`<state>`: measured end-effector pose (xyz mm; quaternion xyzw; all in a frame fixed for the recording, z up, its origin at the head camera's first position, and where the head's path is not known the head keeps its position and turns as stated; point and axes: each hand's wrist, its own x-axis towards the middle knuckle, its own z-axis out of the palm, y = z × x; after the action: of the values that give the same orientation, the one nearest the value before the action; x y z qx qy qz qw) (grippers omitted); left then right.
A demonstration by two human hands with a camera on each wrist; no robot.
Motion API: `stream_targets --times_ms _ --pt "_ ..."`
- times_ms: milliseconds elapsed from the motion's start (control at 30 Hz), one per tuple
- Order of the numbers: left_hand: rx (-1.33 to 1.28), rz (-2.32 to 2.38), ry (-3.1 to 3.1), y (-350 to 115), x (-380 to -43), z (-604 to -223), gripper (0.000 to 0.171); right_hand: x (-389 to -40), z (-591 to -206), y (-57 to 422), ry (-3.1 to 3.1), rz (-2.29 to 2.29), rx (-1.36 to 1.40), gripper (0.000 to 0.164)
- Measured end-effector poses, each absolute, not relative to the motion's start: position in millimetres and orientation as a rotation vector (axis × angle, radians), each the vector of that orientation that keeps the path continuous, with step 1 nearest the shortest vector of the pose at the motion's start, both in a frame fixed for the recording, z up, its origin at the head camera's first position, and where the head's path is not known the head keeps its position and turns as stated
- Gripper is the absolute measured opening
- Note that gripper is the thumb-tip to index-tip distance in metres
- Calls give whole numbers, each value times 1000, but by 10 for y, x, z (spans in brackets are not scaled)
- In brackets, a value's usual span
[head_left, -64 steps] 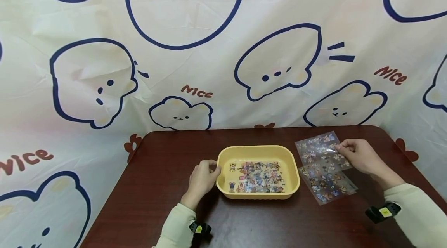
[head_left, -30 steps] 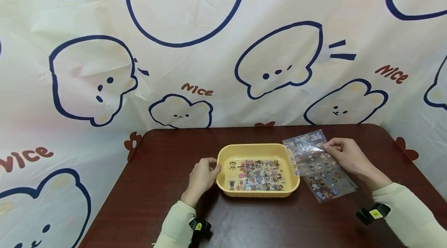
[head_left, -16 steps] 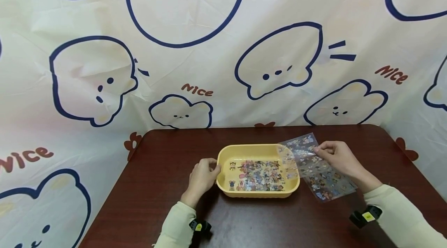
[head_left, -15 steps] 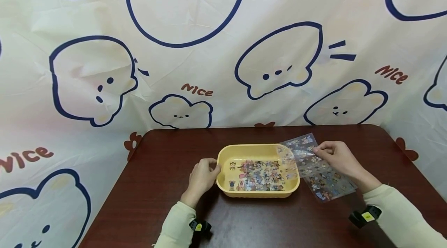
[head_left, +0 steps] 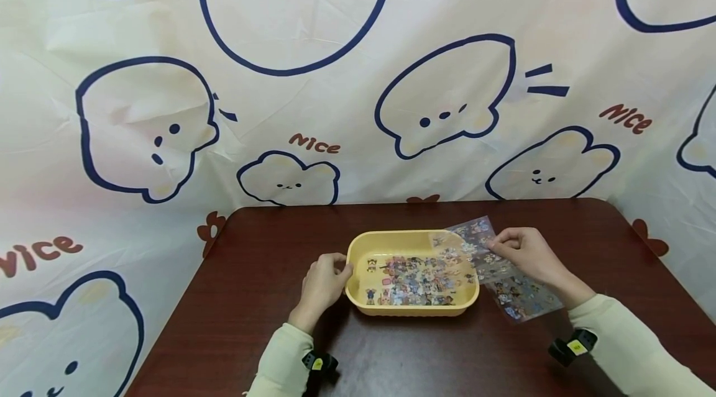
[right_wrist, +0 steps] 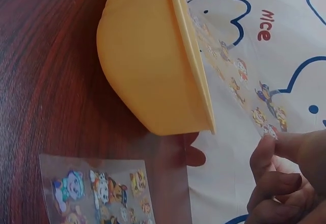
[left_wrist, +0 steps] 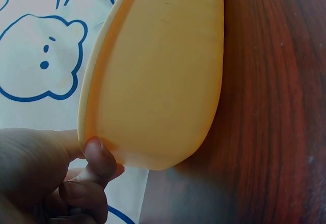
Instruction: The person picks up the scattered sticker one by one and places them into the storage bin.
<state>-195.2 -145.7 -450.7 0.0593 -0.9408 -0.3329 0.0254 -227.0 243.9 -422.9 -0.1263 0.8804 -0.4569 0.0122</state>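
A yellow plastic tray (head_left: 413,310) stands on the table with cartoon sticker sheets (head_left: 416,282) lying inside. My left hand (head_left: 324,285) pinches the tray's left rim between thumb and fingers; the left wrist view shows the thumb and a finger on the rim (left_wrist: 86,91). Between thumb and forefinger my right hand (head_left: 528,254) pinches the edge of a clear sticker sheet (head_left: 475,238), which reaches over the tray's right rim. Another clear sticker sheet (head_left: 523,299) lies on the table under the right hand, printed with cartoon dogs in the right wrist view.
The dark brown wooden table (head_left: 268,260) has a glossy top. Behind it hangs a white cloth (head_left: 358,105) with blue-outlined bears and "Nice" lettering. A black wrist camera (head_left: 573,347) sits at the right sleeve and another wrist camera (head_left: 321,362) at the left.
My right hand has carried the pinched sticker sheet leftward, from over the other sheet on the table to partly over the tray. My left hand has stayed on the rim.
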Motion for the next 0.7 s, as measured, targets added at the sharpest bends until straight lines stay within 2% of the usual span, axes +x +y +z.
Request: stream_targets --times_ms 700 --pt "175 -1018 -2915 -1466 -1956 -4496 32 -2297 -4273 2206 2676 -1436 -412 23"
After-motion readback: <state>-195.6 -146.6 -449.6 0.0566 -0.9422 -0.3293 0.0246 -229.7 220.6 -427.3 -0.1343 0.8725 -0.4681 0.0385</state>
